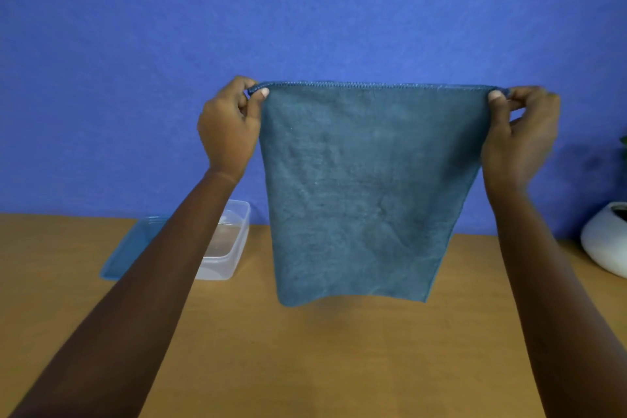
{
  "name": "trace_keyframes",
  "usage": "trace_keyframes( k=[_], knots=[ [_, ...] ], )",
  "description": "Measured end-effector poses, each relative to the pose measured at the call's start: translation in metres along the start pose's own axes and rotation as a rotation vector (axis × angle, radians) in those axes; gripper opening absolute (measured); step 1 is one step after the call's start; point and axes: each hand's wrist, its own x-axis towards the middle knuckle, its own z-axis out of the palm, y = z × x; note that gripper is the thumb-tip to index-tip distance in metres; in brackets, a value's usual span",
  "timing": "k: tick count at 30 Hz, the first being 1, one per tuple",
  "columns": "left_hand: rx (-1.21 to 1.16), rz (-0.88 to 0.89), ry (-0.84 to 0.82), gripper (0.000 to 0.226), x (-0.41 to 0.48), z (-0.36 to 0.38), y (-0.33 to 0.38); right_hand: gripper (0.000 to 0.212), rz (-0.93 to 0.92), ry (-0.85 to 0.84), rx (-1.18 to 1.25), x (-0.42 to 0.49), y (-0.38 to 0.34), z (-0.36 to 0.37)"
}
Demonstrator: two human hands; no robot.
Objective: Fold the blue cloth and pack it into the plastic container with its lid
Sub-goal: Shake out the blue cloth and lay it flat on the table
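We hold the blue cloth up in the air in front of us, spread flat and hanging straight down; its stitched top edge is stretched level between our two hands, and its lower edge hangs free above the wooden table, not touching it. Our left hand pinches the upper left corner of the cloth between thumb and fingers; our right hand pinches the upper right corner in the same way; both arms are stretched forward.

Behind our left forearm, on the table to the left of the cloth, stands the clear plastic container; it is open, and the part of its inside that we can see holds nothing, but the arm hides its left side. Just beside it on the left lies its blue lid, flat on the table, also partly covered by the arm; we cannot tell whether the lid touches the container.

At the far right edge of the table stands a white rounded pot, well apart from the cloth; its contents are cut off by the frame. Behind everything is a blue wall.
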Motion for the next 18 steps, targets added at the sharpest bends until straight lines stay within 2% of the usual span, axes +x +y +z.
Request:
trace_keyframes(
  k=[3, 5, 7, 10, 15, 16, 18],
  knots=[
    [0.080, -0.133, -0.201, 0.021, -0.001, 0.010, -0.014, 0.027, 0.022, -0.189, -0.121, 0.001, 0.015, 0.006],
    [0.060, -0.263, -0.370, 0.013, -0.001, 0.019, -0.026, 0.025, 0.013, -0.302, -0.203, -0.001, 0.025, 0.011],
    [0.006, -0.363, -0.464, 0.010, -0.001, 0.028, -0.037, 0.023, 0.046, -0.371, -0.230, -0.001, 0.035, 0.020],
    [-0.085, -0.423, -0.456, 0.007, 0.001, 0.038, -0.047, 0.017, 0.212, -0.446, -0.096, -0.002, 0.052, 0.035],
    [-0.155, -0.315, -0.348, 0.019, 0.011, 0.048, -0.049, 0.003, 0.335, -0.395, 0.169, 0.001, 0.066, 0.059],
    [-0.156, -0.294, -0.315, 0.019, 0.014, 0.048, -0.049, 0.005, 0.315, -0.383, 0.193, 0.002, 0.066, 0.062],
    [-0.170, -0.236, -0.248, 0.019, 0.018, 0.048, -0.046, 0.021, 0.268, -0.380, 0.238, 0.005, 0.063, 0.063]
  ],
)
